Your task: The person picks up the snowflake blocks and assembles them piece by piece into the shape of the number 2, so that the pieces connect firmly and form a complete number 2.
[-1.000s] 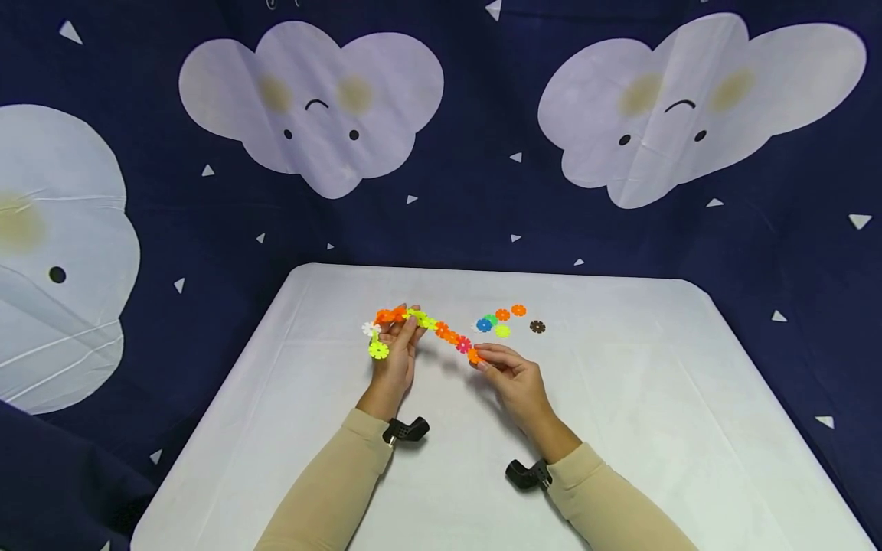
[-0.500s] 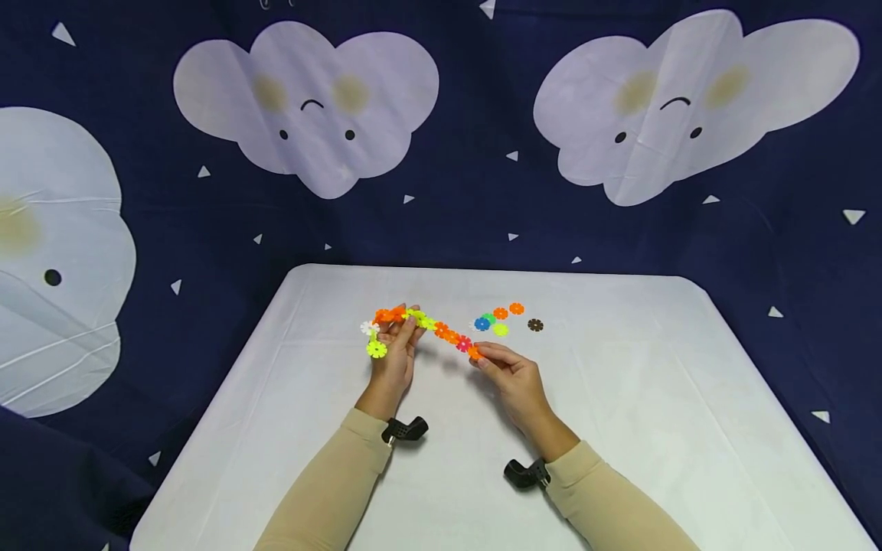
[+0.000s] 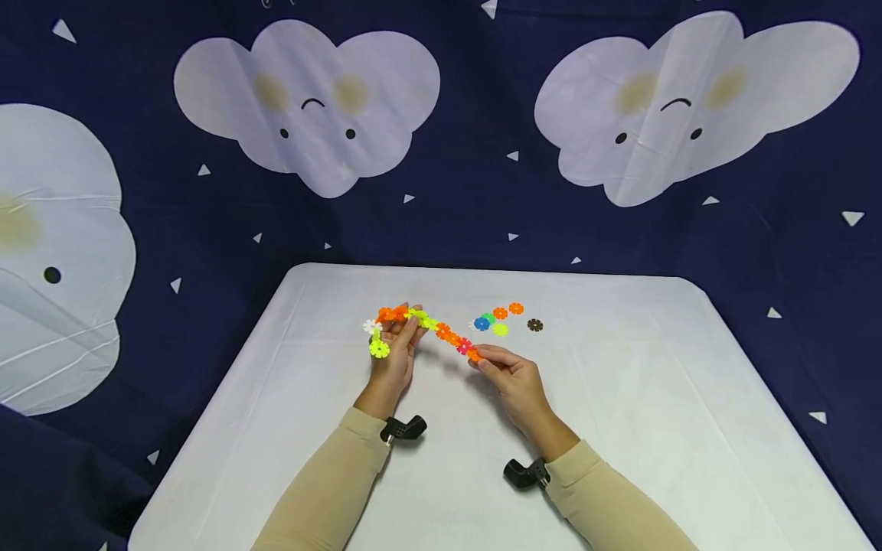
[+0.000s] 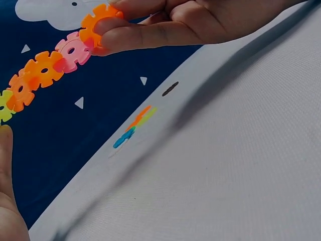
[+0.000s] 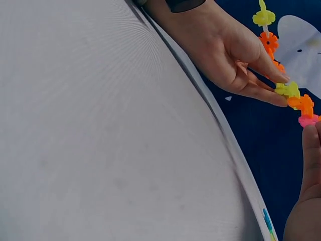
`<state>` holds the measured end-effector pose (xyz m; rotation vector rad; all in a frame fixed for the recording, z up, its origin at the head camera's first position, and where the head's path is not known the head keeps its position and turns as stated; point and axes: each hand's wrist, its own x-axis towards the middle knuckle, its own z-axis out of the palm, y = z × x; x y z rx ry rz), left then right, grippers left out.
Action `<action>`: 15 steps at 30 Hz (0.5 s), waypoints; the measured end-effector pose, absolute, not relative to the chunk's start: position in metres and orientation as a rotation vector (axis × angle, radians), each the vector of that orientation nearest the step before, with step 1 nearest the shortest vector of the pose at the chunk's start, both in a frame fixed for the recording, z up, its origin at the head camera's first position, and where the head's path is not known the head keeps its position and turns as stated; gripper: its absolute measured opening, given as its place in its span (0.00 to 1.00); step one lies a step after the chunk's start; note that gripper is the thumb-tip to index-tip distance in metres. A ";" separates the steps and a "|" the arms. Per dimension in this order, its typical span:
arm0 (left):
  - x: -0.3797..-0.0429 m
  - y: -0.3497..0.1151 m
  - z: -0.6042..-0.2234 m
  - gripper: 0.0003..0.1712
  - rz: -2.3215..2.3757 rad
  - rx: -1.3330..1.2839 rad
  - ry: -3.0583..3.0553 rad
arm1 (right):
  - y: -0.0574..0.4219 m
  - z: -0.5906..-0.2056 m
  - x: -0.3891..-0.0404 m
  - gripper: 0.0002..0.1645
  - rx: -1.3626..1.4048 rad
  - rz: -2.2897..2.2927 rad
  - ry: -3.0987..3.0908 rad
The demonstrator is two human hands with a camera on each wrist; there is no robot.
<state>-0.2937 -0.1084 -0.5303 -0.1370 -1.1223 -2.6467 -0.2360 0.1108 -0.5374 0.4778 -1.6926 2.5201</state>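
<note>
A chain of interlocked plastic flower discs (image 3: 446,333) in orange, yellow, pink and white is held up above the table between both hands. My left hand (image 3: 394,363) pinches its yellow middle part between thumb and fingers, and the white and yellow end hangs down beside the wrist side. At the other end, my right hand (image 3: 515,383) pinches the last orange disc (image 4: 93,24) between thumb and fingers. Next to that disc sits a pink one (image 4: 73,51), linked into the row. In the right wrist view the left hand (image 5: 228,55) grips the yellow section of the chain.
Loose discs lie on the white table (image 3: 620,428) beyond the right hand: a blue one (image 3: 481,324), a yellow one (image 3: 501,330), a brown one (image 3: 535,325), and green, white and orange ones. A dark blue cloth with clouds (image 3: 475,222) hangs behind the table.
Both hands keep their hold on the chain and stay almost in place. The orange end disc in the right hand has tilted slightly, and the hanging yellow end shifts a little.
</note>
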 end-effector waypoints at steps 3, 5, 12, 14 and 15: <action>-0.294 -0.107 -0.530 0.15 -2.663 -0.138 -1.099 | 0.111 -0.537 -0.236 0.17 0.466 2.525 -1.673; -0.294 -0.107 -0.530 0.15 -2.670 -0.138 -1.092 | 0.111 -0.537 -0.235 0.17 0.461 2.530 -1.669; -0.291 -0.108 -0.527 0.18 -2.687 -0.157 -1.111 | 0.111 -0.536 -0.234 0.18 0.417 2.571 -1.663; -0.291 -0.108 -0.527 0.18 -2.700 -0.153 -1.105 | 0.111 -0.536 -0.234 0.18 0.407 2.583 -1.655; -0.291 -0.108 -0.527 0.18 -2.705 -0.153 -1.099 | 0.111 -0.536 -0.234 0.18 0.403 2.587 -1.652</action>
